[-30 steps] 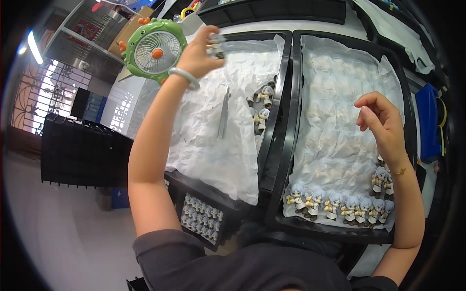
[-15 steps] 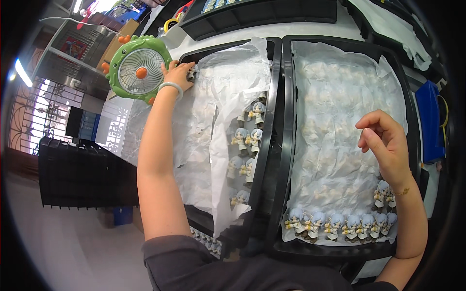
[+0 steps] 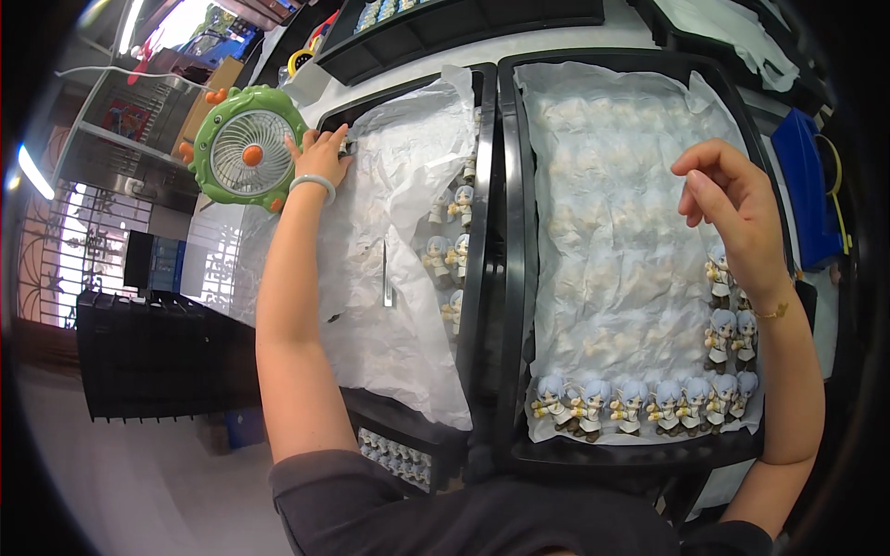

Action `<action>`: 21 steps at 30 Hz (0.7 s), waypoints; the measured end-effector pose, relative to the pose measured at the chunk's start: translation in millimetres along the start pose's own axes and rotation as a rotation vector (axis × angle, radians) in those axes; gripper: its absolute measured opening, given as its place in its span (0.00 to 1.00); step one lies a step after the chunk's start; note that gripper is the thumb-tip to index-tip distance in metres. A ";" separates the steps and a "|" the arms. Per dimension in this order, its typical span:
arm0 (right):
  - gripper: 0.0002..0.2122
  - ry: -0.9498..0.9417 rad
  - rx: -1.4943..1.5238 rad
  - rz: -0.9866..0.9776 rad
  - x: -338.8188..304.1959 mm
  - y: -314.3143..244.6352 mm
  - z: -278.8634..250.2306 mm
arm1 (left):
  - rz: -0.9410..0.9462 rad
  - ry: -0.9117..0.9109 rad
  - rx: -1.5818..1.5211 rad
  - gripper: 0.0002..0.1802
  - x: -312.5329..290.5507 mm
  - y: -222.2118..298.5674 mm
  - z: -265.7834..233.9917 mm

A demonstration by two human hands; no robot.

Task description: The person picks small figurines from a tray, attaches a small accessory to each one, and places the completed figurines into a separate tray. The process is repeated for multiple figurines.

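My left hand (image 3: pixel 320 159), a pale bangle on its wrist, reaches to the far left corner of the left black tray (image 3: pixel 488 185). Its fingers are spread over the corner; a small object beside the fingertips is mostly hidden. White tissue paper (image 3: pixel 371 222) covers most of this tray, while pale-haired figurines (image 3: pixel 461 206) show along its right side. Over the right part of the right black tray (image 3: pixel 519 306) hovers my right hand (image 3: pixel 732 204), fingers loosely curled, nothing visible in them. Under it, tissue paper (image 3: pixel 621 213) veils rows of figurines; uncovered figurines (image 3: pixel 630 403) line the near edge and near right side.
A green animal-shaped fan (image 3: pixel 250 153) stands beside my left hand. Another black tray (image 3: pixel 464 37) lies at the back, and a blue bin (image 3: pixel 807 185) stands at the right. More figurines (image 3: pixel 394 459) sit lower down, below the left tray. A black crate (image 3: pixel 158 357) is at the left.
The tissue paper's loose edge in the left tray has moved rightward and lies flatter, covering more figurines. The whole view has shifted; both hands keep nearly the same pose. More figurines show below my right hand.
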State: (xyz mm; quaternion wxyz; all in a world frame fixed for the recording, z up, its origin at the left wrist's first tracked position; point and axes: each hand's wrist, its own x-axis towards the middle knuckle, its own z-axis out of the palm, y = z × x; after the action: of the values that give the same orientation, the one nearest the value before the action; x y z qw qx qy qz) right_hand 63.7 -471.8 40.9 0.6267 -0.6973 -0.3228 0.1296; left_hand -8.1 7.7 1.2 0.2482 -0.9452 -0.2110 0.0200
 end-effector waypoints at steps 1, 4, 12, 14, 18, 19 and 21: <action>0.06 0.017 0.015 0.005 -0.7 -1.1 1.1 | -0.015 0.023 -0.072 0.30 -0.9 0.0 -0.1; 0.06 -0.003 0.000 -0.029 -1.0 -1.8 5.5 | -0.146 0.055 -0.237 0.28 -0.5 -11.1 17.3; 0.06 0.026 0.018 -0.163 -1.0 -5.4 -0.9 | -0.228 0.199 -0.143 0.26 -0.7 0.5 32.6; 0.08 0.111 -0.041 -0.252 3.5 -6.3 -7.2 | -0.277 0.335 -0.358 0.26 3.0 20.6 1.4; 0.09 0.309 0.106 -0.245 11.2 2.8 -32.5 | 0.396 0.455 -1.145 0.17 -17.7 121.2 -104.1; 0.09 0.332 0.203 -0.238 11.8 4.1 -36.8 | 0.541 0.354 -1.111 0.15 -38.8 160.5 -132.6; 0.08 0.391 0.227 -0.235 10.5 -0.5 -38.4 | 0.865 0.280 -0.967 0.13 -80.5 228.8 -181.6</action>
State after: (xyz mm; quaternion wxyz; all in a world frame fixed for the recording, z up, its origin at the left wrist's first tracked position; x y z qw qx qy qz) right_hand 94.0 -495.7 50.6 0.7622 -0.5920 -0.2577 -0.0458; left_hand 33.6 -289.1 45.6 -0.2091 -0.9434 0.2365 -0.1020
